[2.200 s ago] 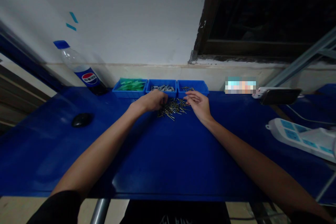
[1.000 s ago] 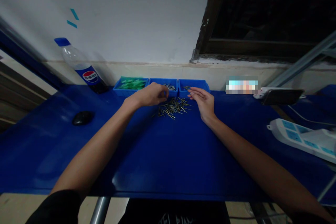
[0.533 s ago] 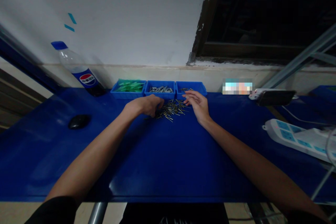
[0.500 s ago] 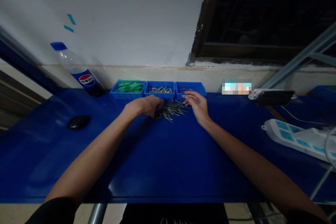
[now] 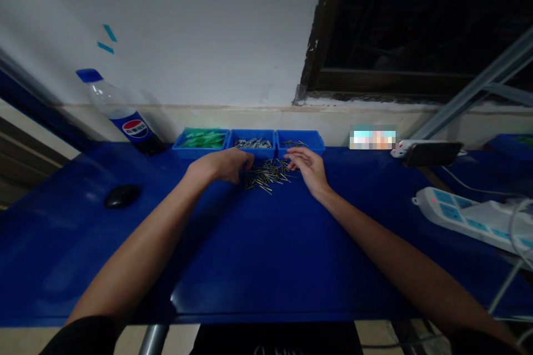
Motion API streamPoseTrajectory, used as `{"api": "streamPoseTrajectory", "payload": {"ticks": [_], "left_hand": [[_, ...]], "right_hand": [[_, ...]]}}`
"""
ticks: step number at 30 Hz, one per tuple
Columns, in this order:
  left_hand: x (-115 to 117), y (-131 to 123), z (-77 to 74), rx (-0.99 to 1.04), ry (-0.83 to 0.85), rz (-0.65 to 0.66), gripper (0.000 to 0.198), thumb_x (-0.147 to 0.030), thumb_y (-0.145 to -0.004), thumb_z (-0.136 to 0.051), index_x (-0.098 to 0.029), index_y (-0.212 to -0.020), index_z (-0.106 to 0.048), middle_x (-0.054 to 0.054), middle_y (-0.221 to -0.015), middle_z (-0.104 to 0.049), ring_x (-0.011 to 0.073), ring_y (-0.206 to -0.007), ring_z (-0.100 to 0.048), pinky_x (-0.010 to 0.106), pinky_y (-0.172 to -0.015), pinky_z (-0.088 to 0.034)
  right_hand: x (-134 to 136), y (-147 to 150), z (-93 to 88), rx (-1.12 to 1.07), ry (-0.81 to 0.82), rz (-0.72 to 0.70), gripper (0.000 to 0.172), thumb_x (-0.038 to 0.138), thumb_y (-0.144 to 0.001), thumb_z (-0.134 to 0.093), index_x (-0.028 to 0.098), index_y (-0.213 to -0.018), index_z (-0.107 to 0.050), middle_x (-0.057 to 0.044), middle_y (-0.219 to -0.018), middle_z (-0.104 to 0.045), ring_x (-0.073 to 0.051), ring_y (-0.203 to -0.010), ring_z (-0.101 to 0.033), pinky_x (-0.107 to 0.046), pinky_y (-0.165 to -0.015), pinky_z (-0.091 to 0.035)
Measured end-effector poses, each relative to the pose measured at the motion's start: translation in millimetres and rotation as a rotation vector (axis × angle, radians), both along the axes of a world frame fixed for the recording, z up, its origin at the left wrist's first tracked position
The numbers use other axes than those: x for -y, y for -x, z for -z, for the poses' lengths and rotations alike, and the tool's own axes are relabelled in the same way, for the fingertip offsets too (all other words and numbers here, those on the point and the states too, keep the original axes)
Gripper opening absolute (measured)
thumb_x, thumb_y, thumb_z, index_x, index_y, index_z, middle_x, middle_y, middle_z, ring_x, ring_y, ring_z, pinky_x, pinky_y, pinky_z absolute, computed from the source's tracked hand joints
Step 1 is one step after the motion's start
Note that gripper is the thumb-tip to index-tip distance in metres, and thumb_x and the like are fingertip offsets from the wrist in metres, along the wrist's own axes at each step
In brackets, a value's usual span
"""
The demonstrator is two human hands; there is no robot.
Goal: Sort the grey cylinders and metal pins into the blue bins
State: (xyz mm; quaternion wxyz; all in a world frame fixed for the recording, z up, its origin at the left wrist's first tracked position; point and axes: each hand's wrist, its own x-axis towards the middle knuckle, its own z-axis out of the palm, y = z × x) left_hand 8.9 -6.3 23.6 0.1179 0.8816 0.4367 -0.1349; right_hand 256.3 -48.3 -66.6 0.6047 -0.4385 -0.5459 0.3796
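A loose heap of thin, brass-and-steel-coloured metal rods (image 5: 267, 176) lies on the blue tabletop, pointing in many directions. My left hand (image 5: 229, 165) is at the heap's left edge, its fingers curled downward and their tips mostly hidden; whether a rod is between them does not show. On the heap's right side is my right hand (image 5: 307, 167), fingers loosely bent and apart, the tips beside the nearest rods. Behind the heap, a blue bin (image 5: 318, 142) contains some similar rods. The middle bin (image 5: 266, 152) holds silvery metal pieces, and the left bin (image 5: 195, 153) green plastic pieces.
A cola bottle (image 5: 136, 128) stands at the back left, with a black computer mouse (image 5: 121, 196) in front of it. At right are a propped phone (image 5: 433, 153) and a white power strip (image 5: 453, 212) with cables. A wall rises behind the bins.
My left hand has shifted slightly left, away from the heap's middle, uncovering more rods at its left edge. My right hand stays nearly in place. The whole view has moved a little.
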Motion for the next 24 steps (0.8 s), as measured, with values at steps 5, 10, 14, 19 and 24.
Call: {"api": "streamPoseTrajectory", "payload": {"ticks": [5,10,14,19,24], "left_hand": [[-0.5,0.4,12.4,-0.031,-0.045,-0.023,0.043,0.003,-0.069,-0.065,-0.018,-0.106,-0.07,0.008,-0.106,-0.071,0.0186,-0.082,-0.061,0.025,-0.064,-0.045],[-11.6,1.0,27.5,0.034,-0.058,-0.023,0.038,0.005,-0.07,-0.063,-0.018,-0.099,-0.072,0.006,-0.091,-0.073,0.0163,-0.077,-0.061,0.024,-0.066,-0.046],[-14.4,0.4,28.9,0.03,-0.076,-0.013,0.039,0.003,-0.071,-0.06,-0.018,-0.1,-0.074,0.006,-0.092,-0.074,0.0184,-0.081,-0.064,0.027,-0.069,-0.048],[-7.7,-4.1,19.1,0.046,-0.069,0.002,0.036,0.0,-0.072,-0.062,-0.018,-0.101,-0.074,0.006,-0.09,-0.075,0.0189,-0.079,-0.066,0.028,-0.069,-0.049],[-6.2,-5.3,6.8,0.094,-0.092,0.047,0.033,-0.003,-0.076,-0.063,-0.015,-0.104,-0.076,0.006,-0.088,-0.076,0.0169,-0.075,-0.066,0.028,-0.067,-0.047]], "right_hand": [[0.0,0.4,-0.5,-0.005,0.004,-0.008,0.022,0.041,-0.083,-0.074,0.023,-0.097,-0.075,-0.005,-0.091,-0.079,-0.016,-0.068,-0.069,-0.032,-0.063,-0.053],[-0.5,0.1,0.4,-0.018,0.013,-0.028,0.021,0.04,-0.083,-0.075,0.024,-0.096,-0.075,-0.004,-0.089,-0.08,-0.015,-0.066,-0.068,-0.03,-0.061,-0.051],[-1.1,-0.2,1.9,-0.025,0.023,-0.033,0.023,0.041,-0.083,-0.076,0.023,-0.096,-0.076,-0.005,-0.09,-0.08,-0.016,-0.066,-0.068,-0.03,-0.061,-0.051],[-1.7,-0.4,2.3,-0.02,0.027,-0.038,0.024,0.043,-0.082,-0.076,0.023,-0.096,-0.075,-0.005,-0.089,-0.08,-0.016,-0.065,-0.068,-0.03,-0.061,-0.052],[-1.8,-0.9,3.3,-0.028,0.012,-0.066,0.024,0.042,-0.084,-0.075,0.023,-0.098,-0.076,-0.004,-0.086,-0.079,-0.015,-0.064,-0.067,-0.031,-0.062,-0.052]]}}
